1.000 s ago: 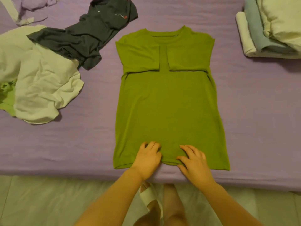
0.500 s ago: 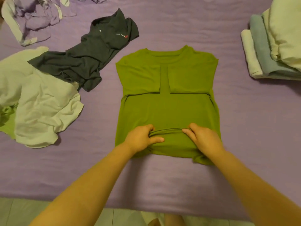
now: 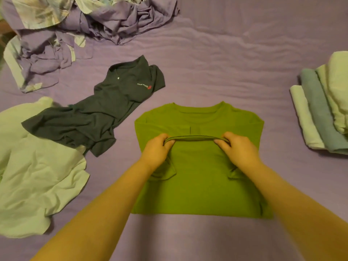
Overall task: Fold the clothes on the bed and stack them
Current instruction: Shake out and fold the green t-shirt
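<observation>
At the far left a pale green garment (image 3: 37,166) lies crumpled on the purple bed sheet (image 3: 235,63), with a dark polo shirt (image 3: 98,117) sprawled partly over its upper edge and a heap of lilac bedding (image 3: 79,25) bunched beyond them; all look like limp, unfolded cloth. In the middle lies the olive green T-shirt (image 3: 199,185), flat on the sheet with its neckline away from the person and its sleeves tucked in. The left hand (image 3: 157,150) pinches the shirt's hem between curled fingers and thumb, and the right hand (image 3: 238,149) grips the same hem in the same way, so the edge stretches between them in a thin band held just above the chest area. The fabric appears light, soft and thin, sagging and wrinkling beside each wrist, so it probably needs both hands spread along the hem to keep the fold square; a hold nearer the outer corners would likely stop the sides from drooping. To the right, well apart from the shirt, sits a stack of folded clothes (image 3: 320,113) in pale green and teal.
</observation>
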### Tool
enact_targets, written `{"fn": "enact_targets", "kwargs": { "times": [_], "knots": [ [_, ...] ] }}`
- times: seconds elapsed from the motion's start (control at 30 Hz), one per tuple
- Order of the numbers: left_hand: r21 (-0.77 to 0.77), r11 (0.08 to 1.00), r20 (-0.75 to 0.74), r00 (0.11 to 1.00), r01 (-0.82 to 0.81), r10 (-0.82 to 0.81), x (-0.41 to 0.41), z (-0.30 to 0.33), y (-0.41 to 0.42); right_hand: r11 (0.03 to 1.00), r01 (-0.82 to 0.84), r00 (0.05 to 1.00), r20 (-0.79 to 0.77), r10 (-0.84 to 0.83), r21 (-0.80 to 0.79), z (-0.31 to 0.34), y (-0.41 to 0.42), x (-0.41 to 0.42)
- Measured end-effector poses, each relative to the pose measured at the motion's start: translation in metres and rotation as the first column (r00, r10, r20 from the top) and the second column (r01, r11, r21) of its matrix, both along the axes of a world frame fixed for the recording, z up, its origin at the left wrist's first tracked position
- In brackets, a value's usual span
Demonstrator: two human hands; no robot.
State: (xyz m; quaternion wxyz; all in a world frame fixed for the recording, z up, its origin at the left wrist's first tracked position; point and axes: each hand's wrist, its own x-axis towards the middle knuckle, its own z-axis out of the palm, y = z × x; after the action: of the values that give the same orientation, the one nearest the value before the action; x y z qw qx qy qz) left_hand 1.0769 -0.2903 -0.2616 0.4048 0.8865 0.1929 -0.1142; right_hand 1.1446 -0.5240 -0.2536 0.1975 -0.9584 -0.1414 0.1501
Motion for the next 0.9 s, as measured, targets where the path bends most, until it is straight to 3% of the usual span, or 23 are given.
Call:
{"fn": "enact_targets", "kwargs": {
  "times": [0.17,0.5,0.63,0.73,0.8,0.9],
  "knots": [
    [-0.004,1.0,-0.019,1.0,0.012,-0.012,0.038,-0.019,0.017,0.995,0.102,0.993,-0.052,-0.101,0.019,-0.024,0.014,0.031],
    [0.054,0.993,0.049,0.993,0.107,-0.11,0.115,-0.028,0.054,0.98,0.195,0.98,0.031,-0.196,0.028,-0.028,0.033,0.105],
    [0.225,0.966,-0.027,0.992,0.129,-0.126,0.125,-0.042,0.044,0.979,0.203,0.979,-0.01,-0.203,0.01,-0.05,0.043,0.12],
    [0.552,0.828,0.15,0.966,0.096,-0.211,0.114,-0.041,0.027,0.989,0.148,0.985,0.085,-0.148,0.014,-0.063,0.045,0.117],
    [0.527,0.841,0.346,0.873,0.122,-0.343,0.103,-0.039,0.004,0.995,0.089,0.969,0.226,-0.096,0.041,-0.069,0.044,0.107],
    [0.413,0.833,0.349,0.78,0.37,-0.519,0.081,-0.049,-0.036,0.995,0.009,0.935,0.352,-0.043,0.098,-0.071,0.036,0.076]
  ]
}}
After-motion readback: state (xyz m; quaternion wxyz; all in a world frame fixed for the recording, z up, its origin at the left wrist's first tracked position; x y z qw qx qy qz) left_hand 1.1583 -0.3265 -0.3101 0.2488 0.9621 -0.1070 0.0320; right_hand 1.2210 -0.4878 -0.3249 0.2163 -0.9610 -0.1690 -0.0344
